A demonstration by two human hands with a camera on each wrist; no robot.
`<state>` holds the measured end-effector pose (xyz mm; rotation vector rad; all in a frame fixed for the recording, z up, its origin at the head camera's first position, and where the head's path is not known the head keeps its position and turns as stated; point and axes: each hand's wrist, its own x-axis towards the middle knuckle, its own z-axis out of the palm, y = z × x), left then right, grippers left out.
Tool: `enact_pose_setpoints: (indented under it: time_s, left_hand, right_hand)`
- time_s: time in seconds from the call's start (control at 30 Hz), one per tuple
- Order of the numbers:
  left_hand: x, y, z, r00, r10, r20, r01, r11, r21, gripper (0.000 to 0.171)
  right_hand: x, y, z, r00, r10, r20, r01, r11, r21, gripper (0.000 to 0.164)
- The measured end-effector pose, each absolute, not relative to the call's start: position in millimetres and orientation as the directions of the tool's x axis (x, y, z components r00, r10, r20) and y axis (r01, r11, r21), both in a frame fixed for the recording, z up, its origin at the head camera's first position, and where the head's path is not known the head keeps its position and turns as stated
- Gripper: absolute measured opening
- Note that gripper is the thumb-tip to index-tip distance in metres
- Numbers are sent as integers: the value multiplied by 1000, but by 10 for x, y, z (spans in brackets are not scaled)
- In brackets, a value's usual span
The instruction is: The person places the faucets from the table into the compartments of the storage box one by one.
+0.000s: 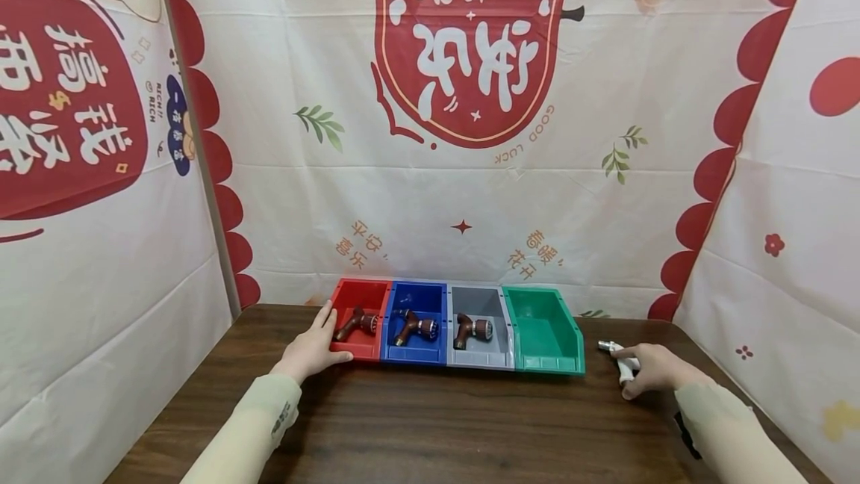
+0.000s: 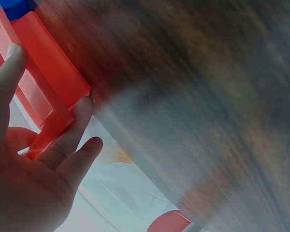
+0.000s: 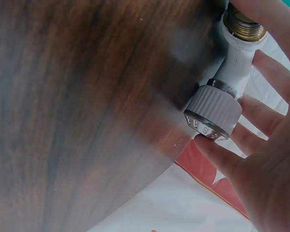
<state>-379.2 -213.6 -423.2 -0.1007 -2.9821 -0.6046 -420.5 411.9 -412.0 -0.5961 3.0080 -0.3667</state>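
Observation:
My left hand (image 1: pixel 310 350) holds the front left corner of the red bin (image 1: pixel 367 353). In the left wrist view its thumb lies on the bin's front lip and fingers touch the outer side. My right hand (image 1: pixel 655 370) grips a white radiator valve (image 1: pixel 626 371) at the table's right side. The right wrist view shows the thumb against the valve's ribbed, numbered knob (image 3: pixel 213 112) and the index finger near the brass-threaded end. Brown valves lie in the red bin, the blue bin (image 1: pixel 413 354) and the grey bin (image 1: pixel 480 358). No valve shows in the green bin (image 1: pixel 549 361).
The joined bins stand in a row at the back of the dark wooden table (image 1: pixel 463 424). A printed white cloth (image 1: pixel 430 208) hangs behind the table and along both sides. A small black item (image 1: pixel 687 435) shows beside the right forearm, partly hidden.

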Motion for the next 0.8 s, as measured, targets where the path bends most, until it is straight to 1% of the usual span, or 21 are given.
enact_pose_setpoints:
  time_s: [0.23,0.47,0.8]
  left_hand:
    - [-3793,-2140,-4230,-993,48,106,86,919,385,102]
    - [-3806,-2147,-4227,-990,71,123,112,923,368,102]
    - [-3812,-2158,-4246,-989,87,123,127,921,367,103]
  right_hand:
    - [-4177,4157,-4156,-920,-390,27,-385,890,-247,67]
    - [-4138,4152,-4136,-906,-407,115,-422,878,-226,72]
    - [-4011,4086,-4064,-905,-388,174,-420,880,-223,75]
